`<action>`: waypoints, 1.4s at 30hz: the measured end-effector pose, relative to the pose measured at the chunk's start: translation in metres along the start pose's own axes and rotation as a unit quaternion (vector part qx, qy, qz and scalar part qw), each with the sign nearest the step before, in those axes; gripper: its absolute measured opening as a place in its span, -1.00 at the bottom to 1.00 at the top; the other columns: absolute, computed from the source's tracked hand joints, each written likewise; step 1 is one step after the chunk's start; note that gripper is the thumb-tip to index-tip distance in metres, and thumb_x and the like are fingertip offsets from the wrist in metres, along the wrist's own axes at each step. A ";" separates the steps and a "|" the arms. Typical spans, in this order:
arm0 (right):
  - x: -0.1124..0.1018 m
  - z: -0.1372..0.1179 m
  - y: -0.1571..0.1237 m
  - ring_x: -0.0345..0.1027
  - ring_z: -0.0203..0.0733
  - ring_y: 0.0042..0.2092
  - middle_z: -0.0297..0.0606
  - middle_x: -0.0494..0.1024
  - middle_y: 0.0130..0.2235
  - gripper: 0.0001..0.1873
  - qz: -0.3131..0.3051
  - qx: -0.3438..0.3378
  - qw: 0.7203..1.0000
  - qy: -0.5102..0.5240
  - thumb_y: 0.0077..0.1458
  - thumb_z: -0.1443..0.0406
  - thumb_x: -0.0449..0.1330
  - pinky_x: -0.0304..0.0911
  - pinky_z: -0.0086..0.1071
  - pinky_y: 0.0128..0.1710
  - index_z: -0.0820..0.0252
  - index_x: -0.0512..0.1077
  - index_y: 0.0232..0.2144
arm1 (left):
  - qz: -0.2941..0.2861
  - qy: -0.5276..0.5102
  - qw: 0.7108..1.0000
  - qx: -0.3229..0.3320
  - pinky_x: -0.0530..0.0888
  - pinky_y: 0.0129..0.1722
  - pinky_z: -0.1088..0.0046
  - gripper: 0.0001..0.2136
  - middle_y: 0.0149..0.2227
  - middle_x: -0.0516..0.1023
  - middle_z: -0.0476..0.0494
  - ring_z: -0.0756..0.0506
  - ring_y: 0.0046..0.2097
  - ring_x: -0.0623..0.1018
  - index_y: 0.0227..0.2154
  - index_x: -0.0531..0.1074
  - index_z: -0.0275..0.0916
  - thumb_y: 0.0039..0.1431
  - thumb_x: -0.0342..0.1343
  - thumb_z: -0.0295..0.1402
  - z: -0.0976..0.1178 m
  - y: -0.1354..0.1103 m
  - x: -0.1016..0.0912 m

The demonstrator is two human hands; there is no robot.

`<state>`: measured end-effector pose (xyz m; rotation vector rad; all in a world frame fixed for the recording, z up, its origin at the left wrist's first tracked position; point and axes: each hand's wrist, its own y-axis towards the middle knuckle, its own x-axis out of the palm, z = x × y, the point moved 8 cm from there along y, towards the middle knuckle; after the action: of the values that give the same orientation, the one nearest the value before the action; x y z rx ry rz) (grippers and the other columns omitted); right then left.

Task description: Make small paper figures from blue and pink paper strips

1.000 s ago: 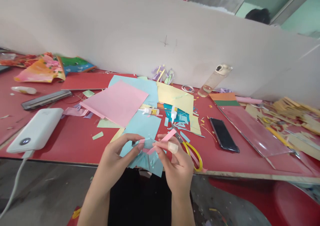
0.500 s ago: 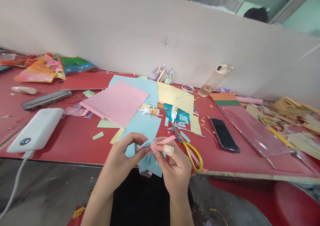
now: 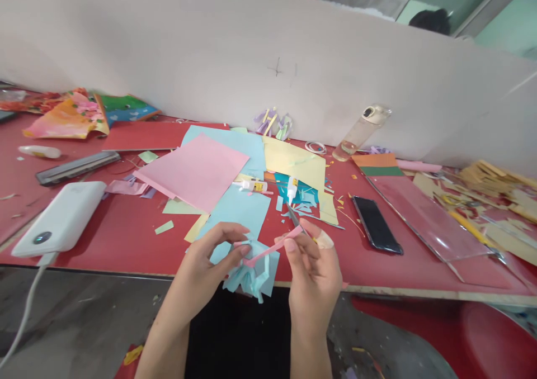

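Note:
My left hand (image 3: pixel 216 254) is closed on a small light-blue folded paper figure (image 3: pixel 247 278) at the table's front edge. From the figure a narrow pink paper strip (image 3: pixel 272 249) runs up to the right. My right hand (image 3: pixel 314 261) pinches that strip near its far end between thumb and fingers; a pale wrap covers one finger. Behind the right hand lie the scissors (image 3: pixel 293 217), with only the blades clearly showing. A light-blue paper sheet (image 3: pixel 247 214) lies just beyond the left hand. Two small white glue bottles (image 3: pixel 254 186) lie past the hands.
Pink sheets (image 3: pixel 201 172), a yellow sheet (image 3: pixel 297 164) and many paper scraps cover the table's middle. To the left are a white power bank (image 3: pixel 62 217) with a cable and a grey stapler-like object (image 3: pixel 79 167). A phone (image 3: pixel 377 225) and a tilted bottle (image 3: pixel 361 133) are on the right.
My right hand has moved right, away from the left hand, drawing the pink strip out straight. It now covers the scissors' yellow handles. The left hand stays at the blue paper figure.

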<state>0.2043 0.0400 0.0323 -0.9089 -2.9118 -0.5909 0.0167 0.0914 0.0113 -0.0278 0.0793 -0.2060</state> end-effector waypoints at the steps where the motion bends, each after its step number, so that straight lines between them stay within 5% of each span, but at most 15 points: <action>1: 0.001 0.001 0.000 0.64 -0.19 -0.28 -0.35 0.67 -0.30 -0.73 -0.006 0.008 1.000 -0.008 0.22 0.31 0.34 0.57 -0.33 -0.22 0.01 0.53 -0.02 | 0.014 0.002 1.000 0.004 0.47 -0.56 0.60 -0.79 -0.24 0.57 -0.07 -0.06 -0.31 0.63 -0.10 0.51 -0.09 0.24 0.25 -0.22 0.001 -0.001 -0.002; 6: 0.009 0.002 -0.004 0.63 -0.14 -0.23 -0.32 0.67 -0.31 -0.73 -0.037 0.031 0.998 -0.043 0.18 0.29 0.36 0.55 -0.27 -0.12 0.04 0.57 -0.05 | 0.017 0.064 0.992 0.109 0.50 -0.45 0.60 -0.91 -0.25 0.61 -0.01 -0.02 -0.30 0.64 -0.18 0.55 -0.06 0.31 0.18 -0.34 0.019 -0.002 -0.002; 11: 0.016 0.000 -0.006 0.60 -0.16 -0.20 -0.30 0.69 -0.25 -0.79 -0.072 0.006 0.994 -0.088 0.20 0.31 0.34 0.53 -0.27 -0.09 0.00 0.61 -0.10 | -0.005 0.134 0.969 0.209 0.54 -0.27 0.59 -0.80 -0.28 0.63 0.02 0.01 -0.28 0.61 -0.20 0.56 -0.06 0.35 0.10 -0.49 0.034 -0.005 -0.002; 21: 0.021 0.003 -0.004 0.60 -0.15 -0.18 -0.27 0.69 -0.23 -0.83 -0.130 0.014 0.984 -0.124 0.21 0.30 0.32 0.54 -0.34 -0.13 0.03 0.62 -0.13 | 0.003 0.162 0.959 0.234 0.52 -0.23 0.57 -0.78 -0.21 0.61 -0.03 0.00 -0.20 0.61 -0.24 0.55 -0.10 0.34 0.07 -0.55 0.040 -0.007 0.001; 32: 0.018 0.010 -0.007 0.60 -0.16 -0.21 -0.25 0.67 -0.26 -0.85 -0.053 0.114 0.991 -0.044 0.17 0.22 0.36 0.56 -0.35 -0.19 0.09 0.61 -0.20 | -0.029 0.190 0.956 0.221 0.48 -0.29 0.50 -0.86 -0.13 0.53 -0.01 0.02 -0.34 0.46 -0.14 0.45 -0.05 0.33 0.19 -0.44 0.036 -0.009 0.011; 36: 0.014 0.012 -0.004 0.62 -0.15 -0.25 -0.22 0.69 -0.27 -0.82 -0.059 0.100 0.992 -0.050 0.18 0.21 0.36 0.55 -0.39 -0.31 0.12 0.60 -0.17 | -0.043 0.192 0.954 0.228 0.48 -0.26 0.50 -0.86 -0.15 0.52 -0.05 -0.04 -0.20 0.52 -0.14 0.44 -0.07 0.33 0.18 -0.47 0.036 -0.009 0.011; 42: 0.012 0.010 -0.001 0.62 -0.15 -0.21 -0.23 0.69 -0.26 -0.84 -0.059 0.080 0.993 -0.062 0.21 0.20 0.34 0.57 -0.36 -0.21 0.12 0.61 -0.19 | -0.060 0.178 0.956 0.226 0.48 -0.25 0.52 -0.87 -0.16 0.51 -0.05 -0.03 -0.18 0.54 -0.16 0.44 -0.09 0.36 0.13 -0.49 0.036 -0.008 0.013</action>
<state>0.1941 0.0493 0.0246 -0.7874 -3.0854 -0.3085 0.0307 0.0818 0.0466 0.4648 0.3899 -0.3462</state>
